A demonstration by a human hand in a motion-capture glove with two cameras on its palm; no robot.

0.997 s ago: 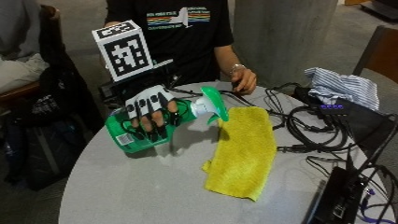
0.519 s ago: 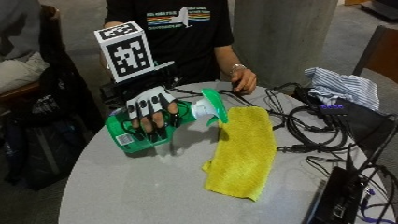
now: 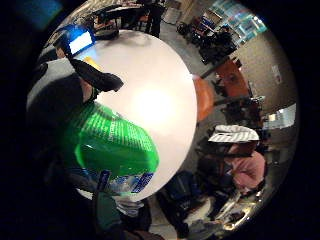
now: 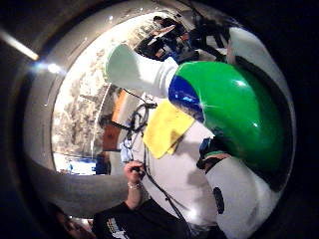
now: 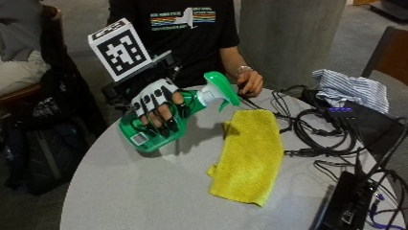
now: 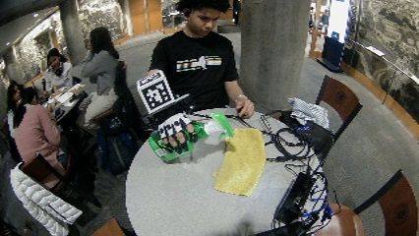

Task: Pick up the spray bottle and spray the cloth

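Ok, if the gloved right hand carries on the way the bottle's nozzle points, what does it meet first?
Most likely the yellow cloth. The right hand holds the spray bottle tilted, nozzle toward the cloth's near end, with only bare table between. Depth is unclear; the nozzle may pass just above it.

A grey concrete column [image 5: 290, 40] rises behind the round table [image 5: 146, 191].

1. Bare table [image 5: 146, 191] in front of and left of the yellow cloth [image 5: 248, 155]
2. Tangled black cables [image 5: 319, 134] and electronics crowding the right edge
3. Bare left hand [image 5: 250, 82] resting behind the cloth, at the far rim
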